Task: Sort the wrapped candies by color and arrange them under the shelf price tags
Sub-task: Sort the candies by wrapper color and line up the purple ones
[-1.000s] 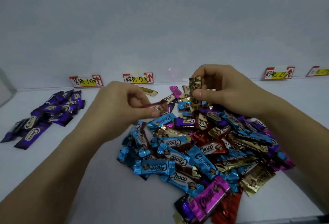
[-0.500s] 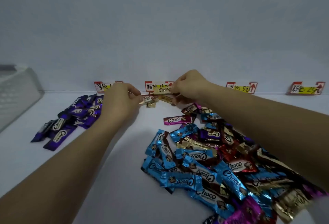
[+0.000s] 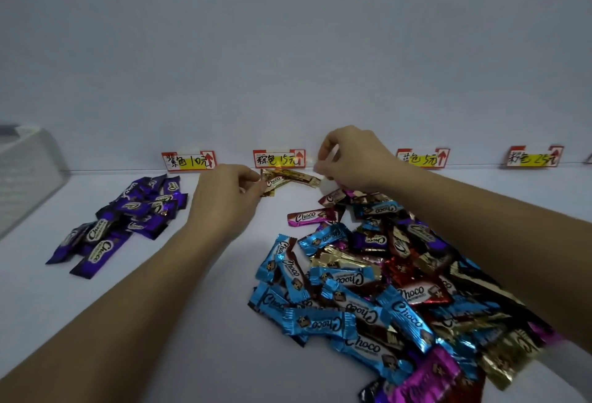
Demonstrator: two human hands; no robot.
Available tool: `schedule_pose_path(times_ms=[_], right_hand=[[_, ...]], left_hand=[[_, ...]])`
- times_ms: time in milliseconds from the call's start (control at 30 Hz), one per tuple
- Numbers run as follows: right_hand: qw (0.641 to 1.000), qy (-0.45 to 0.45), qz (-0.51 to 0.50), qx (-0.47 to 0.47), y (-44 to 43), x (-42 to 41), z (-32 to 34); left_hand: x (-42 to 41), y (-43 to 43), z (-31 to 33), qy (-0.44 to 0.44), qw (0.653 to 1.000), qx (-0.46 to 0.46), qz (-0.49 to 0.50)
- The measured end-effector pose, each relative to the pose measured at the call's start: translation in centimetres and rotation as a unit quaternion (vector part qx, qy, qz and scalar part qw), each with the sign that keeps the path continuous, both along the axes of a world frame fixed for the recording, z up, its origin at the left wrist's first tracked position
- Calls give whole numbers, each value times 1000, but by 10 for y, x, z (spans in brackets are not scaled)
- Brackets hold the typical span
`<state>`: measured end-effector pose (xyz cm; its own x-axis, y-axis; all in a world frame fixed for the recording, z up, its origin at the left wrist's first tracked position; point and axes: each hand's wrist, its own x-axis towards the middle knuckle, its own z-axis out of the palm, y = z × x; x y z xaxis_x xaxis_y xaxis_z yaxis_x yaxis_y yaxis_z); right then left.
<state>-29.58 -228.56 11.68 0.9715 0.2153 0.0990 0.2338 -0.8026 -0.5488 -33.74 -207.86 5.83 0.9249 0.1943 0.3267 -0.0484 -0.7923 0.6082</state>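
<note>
Sitting between the two hands, the gold candies [image 3: 288,177] lay just under the price tag [image 3: 278,159] there. The left hand [image 3: 229,200] pinched one wrapper's end; the right hand [image 3: 352,160] had fingers curled at the other end, couldn't tell if they gripped anything. They looked feather-light, crinkly and slick, so I'd grab the crimped ends. The purple pile [image 3: 128,213] lay left of the left hand, the mixed heap [image 3: 368,293] beneath the right forearm.
</note>
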Motion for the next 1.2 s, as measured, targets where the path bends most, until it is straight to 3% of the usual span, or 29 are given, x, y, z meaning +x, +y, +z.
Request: schedule_pose_path(times_ms=[133, 333, 467, 600, 767, 1200], right_hand=[[997, -47, 47, -35, -47, -26, 13], [995, -84, 48, -13, -89, -47, 1], [986, -96, 59, -123, -92, -47, -11], [977, -54, 41, -203, -103, -41, -18], [989, -3, 45, -138, -114, -41, -12], [996, -70, 26, -58, -115, -46, -2]], left_hand=[[-15, -2, 8, -18, 1000, 9, -14], [-27, -35, 20, -17, 985, 63, -162], [-28, -54, 21, 27, 964, 124, -232], [-3, -74, 25, 134, 937, 247, -210], [12, -102, 22, 96, 948, 272, -134], [-13, -74, 33, 23, 984, 116, -135]])
